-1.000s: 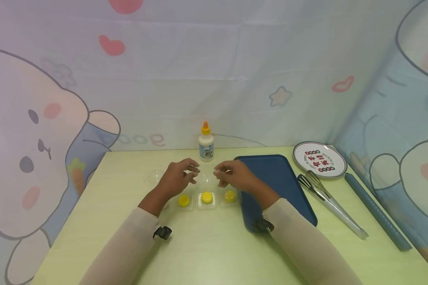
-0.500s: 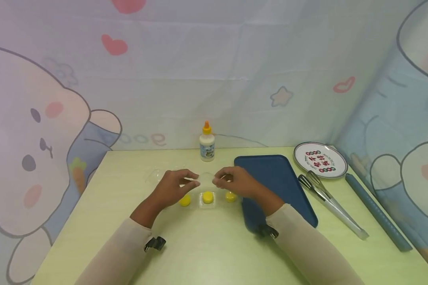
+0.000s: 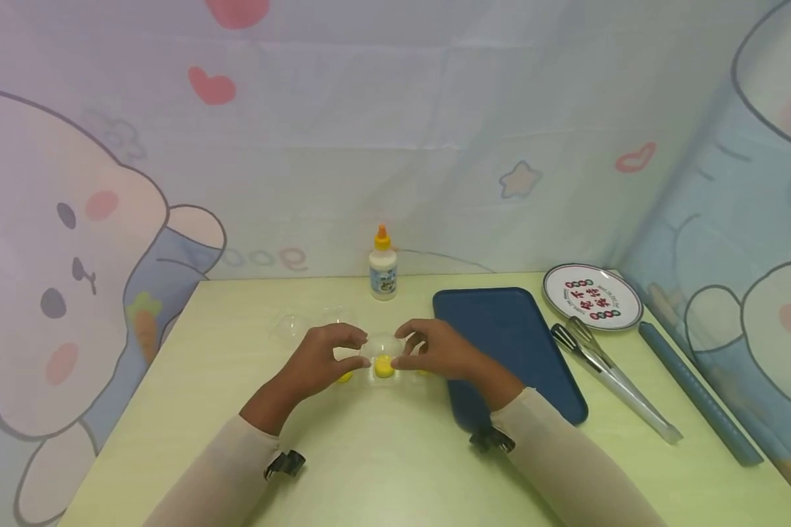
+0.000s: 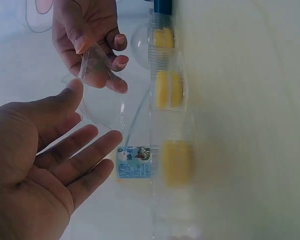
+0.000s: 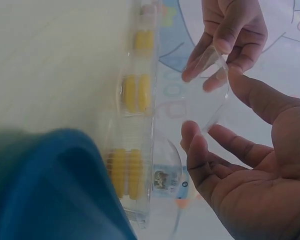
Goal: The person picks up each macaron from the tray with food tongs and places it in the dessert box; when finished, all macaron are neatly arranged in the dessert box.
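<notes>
A clear domed plastic lid (image 3: 381, 344) is held between both hands, tilted above the middle yellow macaron (image 3: 385, 367). My left hand (image 3: 319, 357) pinches its left edge between thumb and fingers. On the opposite edge, my right hand (image 3: 438, 350) has a similar pinch. The macaron sits in a shallow clear tray (image 3: 373, 380). To either side are a left macaron (image 3: 345, 377) and a right macaron (image 3: 423, 372), both partly covered by the hands in the head view. The left wrist view shows the lid (image 4: 101, 107) spanning the two hands, apart from the row of trays.
More clear plastic lids (image 3: 293, 326) lie behind the left hand. A white bottle with an orange tip (image 3: 383, 271) stands at the back. Rightward are a dark blue tray (image 3: 501, 329), a printed plate (image 3: 592, 296), metal tongs (image 3: 613, 380) and a grey-blue bar (image 3: 699, 395).
Both hands have come down and nearer the person with the lid, which now overlaps the middle macaron in the head view. The side macarons are more covered by the hands.
</notes>
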The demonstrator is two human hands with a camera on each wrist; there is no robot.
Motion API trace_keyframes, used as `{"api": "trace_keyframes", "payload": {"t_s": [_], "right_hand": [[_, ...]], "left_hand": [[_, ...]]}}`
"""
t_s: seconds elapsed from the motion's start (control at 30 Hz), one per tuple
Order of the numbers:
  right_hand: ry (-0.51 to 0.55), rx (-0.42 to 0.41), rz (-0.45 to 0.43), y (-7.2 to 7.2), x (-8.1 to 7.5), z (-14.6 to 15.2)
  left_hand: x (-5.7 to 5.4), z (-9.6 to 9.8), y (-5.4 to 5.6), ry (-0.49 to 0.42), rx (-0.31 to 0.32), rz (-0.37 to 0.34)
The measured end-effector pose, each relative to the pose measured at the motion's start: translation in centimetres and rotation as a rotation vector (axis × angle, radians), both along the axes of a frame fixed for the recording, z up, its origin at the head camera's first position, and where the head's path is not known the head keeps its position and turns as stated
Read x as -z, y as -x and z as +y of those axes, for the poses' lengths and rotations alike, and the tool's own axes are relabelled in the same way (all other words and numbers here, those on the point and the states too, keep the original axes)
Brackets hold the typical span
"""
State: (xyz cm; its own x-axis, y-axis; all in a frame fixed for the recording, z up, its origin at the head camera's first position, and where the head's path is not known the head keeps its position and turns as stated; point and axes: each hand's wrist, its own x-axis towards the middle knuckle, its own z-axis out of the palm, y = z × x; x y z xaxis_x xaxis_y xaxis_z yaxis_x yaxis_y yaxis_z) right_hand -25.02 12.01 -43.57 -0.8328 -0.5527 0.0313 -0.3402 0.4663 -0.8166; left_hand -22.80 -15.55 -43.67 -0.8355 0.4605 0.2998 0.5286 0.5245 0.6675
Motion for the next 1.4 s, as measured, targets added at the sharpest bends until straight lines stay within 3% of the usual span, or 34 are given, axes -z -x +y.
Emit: {"api": "trace_keyframes", "payload": {"t_s": [0.37,0.53,0.63,0.8,1.07,1.4], "right_hand": [[-0.06,0.027,0.124,-0.2,0.8,0.0],[-0.085,0.046,0.155,-0.6,0.7,-0.4],[-0.09,0.062,0.136,-0.8,0.7,-0.6],[-0.101,0.089,0.148,-0.9,1.3,-0.6],[-0.116,0.093,0.19,-1.0,2.3,-0.7],[-0.122,0.138,0.223,-0.6,3.2,-0.8]], "left_hand": [[1.1,1.0,-0.6,-0.039,-0.037,0.085],[1.2,0.9,-0.6,0.004,-0.051,0.146],[1.3,0.6,-0.6,0.062,-0.051,0.126],[1.6,0.2,-0.4,0.145,-0.063,0.033],[2.5,-0.2,-0.1,0.182,-0.043,-0.076],[2.9,-0.1,0.1,0.244,0.002,0.039]]}}
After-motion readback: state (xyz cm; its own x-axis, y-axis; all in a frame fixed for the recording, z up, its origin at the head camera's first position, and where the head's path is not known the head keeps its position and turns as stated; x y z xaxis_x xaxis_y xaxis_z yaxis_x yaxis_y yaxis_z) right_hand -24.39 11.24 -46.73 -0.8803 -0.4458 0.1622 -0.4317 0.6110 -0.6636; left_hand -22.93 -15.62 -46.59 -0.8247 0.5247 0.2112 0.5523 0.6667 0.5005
